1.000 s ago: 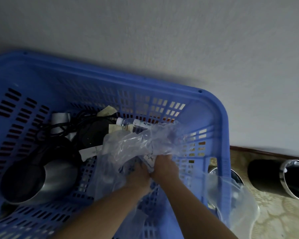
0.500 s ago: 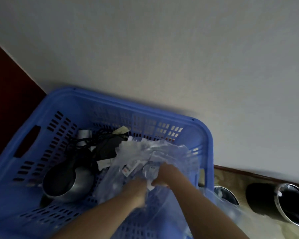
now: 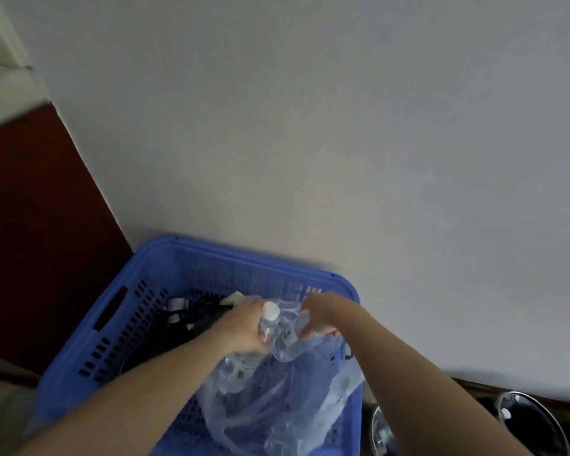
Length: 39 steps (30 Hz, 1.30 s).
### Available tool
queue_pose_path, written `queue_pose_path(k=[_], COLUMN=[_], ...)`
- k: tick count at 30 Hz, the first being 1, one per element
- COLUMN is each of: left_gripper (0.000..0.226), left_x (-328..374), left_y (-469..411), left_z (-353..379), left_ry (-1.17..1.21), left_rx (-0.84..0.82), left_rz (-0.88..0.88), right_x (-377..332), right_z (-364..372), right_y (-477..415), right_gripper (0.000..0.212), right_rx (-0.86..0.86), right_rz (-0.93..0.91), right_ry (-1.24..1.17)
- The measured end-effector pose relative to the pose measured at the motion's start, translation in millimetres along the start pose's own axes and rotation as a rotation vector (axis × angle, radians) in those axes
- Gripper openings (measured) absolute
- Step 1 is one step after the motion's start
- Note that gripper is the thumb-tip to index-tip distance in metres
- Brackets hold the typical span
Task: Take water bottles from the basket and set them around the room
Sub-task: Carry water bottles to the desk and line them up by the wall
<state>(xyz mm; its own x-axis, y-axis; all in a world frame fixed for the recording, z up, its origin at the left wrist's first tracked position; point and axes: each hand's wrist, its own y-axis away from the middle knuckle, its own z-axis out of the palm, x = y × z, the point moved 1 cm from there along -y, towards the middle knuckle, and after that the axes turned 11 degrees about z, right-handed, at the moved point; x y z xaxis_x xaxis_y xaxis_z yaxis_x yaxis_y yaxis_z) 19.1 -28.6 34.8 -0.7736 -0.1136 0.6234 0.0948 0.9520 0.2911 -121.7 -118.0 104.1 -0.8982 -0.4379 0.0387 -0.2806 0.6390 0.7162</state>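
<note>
Blue plastic walls of the basket [image 3: 119, 343] stand round our two hands. Our left hand [image 3: 244, 327] has its fingers curled round the top of a water bottle [image 3: 270, 315], just under its white cap. The bottle sits partly inside a clear bag [image 3: 277, 399] that lies in the basket. Our right hand [image 3: 321, 315] pinches the top edge of the bag, just beside the bottle. We think the step now is to get the bottle out of the bag. To do it well, we should hold the bag down and open with the right hand. Then we pull the bottle straight up with the left hand, slowly, so the thin bag does not cling and come up too. More bottles seem to lie lower in the bag, but they are blurry and we cannot count them. Black cords [image 3: 191, 320] lie in the far left part of the basket, so we should lift well clear of them. We see no bottle set out in the room yet, so the job seems near its start.
</note>
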Motion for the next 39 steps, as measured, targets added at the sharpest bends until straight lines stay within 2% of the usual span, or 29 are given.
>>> queue_pose_path(k=[5, 9, 14, 16, 18, 21, 25, 30, 33, 39], left_gripper=[0.064, 0.062, 0.071, 0.07, 0.063, 0.044, 0.005, 0.035, 0.057, 0.024], left_x=[45.3, 82.4, 129.2, 147.2, 166.9, 203.4, 263.5, 345.1, 389.9, 470.5], left_y=[14.8, 28.3, 49.3, 59.6, 70.3, 85.5, 104.4, 132.4, 147.6, 176.4], left_z=[-70.4, -119.4, -169.1, -183.4, -188.9, -178.9, -140.4, -89.3, -57.0, 11.3], left_ry=[-0.073, -0.087, 0.147, 0.229, 0.336, 0.509, 0.693, 0.81, 0.899, 1.008], left_rx=[0.121, 0.172, 0.218, 0.214, 0.171, 0.09, -0.068, -0.044, -0.148, -0.282], left_rz=[0.079, 0.165, 0.289, 0.363, 0.458, 0.575, 0.755, 0.863, 0.882, 0.924], right_x=[7.3, 12.6, 24.9, 31.5, 37.4, 44.8, 59.3, 91.1, 113.4, 160.7], right_z=[-45.8, -78.2, -94.7, -90.8, -78.7, -56.1, -25.3, 15.0, 41.8, 103.4], right_y=[56.6, 109.8, 182.8, 212.5, 243.0, 283.8, 331.9, 394.4, 427.3, 494.9], right_gripper=[0.061, 0.058, 0.044, 0.032, 0.029, 0.029, 0.031, 0.026, 0.033, 0.048], right_rx=[0.244, 0.388, 0.56, 0.637, 0.737, 0.879, 1.0, 1.171, 1.327, 1.548], right_rz=[-0.016, -0.02, 0.004, 0.008, 0.0, -0.007, 0.058, 0.151, 0.209, 0.293], right_ry=[-0.101, -0.297, -0.81, -1.012, -1.193, -1.383, -1.597, -1.69, -1.696, -1.781])
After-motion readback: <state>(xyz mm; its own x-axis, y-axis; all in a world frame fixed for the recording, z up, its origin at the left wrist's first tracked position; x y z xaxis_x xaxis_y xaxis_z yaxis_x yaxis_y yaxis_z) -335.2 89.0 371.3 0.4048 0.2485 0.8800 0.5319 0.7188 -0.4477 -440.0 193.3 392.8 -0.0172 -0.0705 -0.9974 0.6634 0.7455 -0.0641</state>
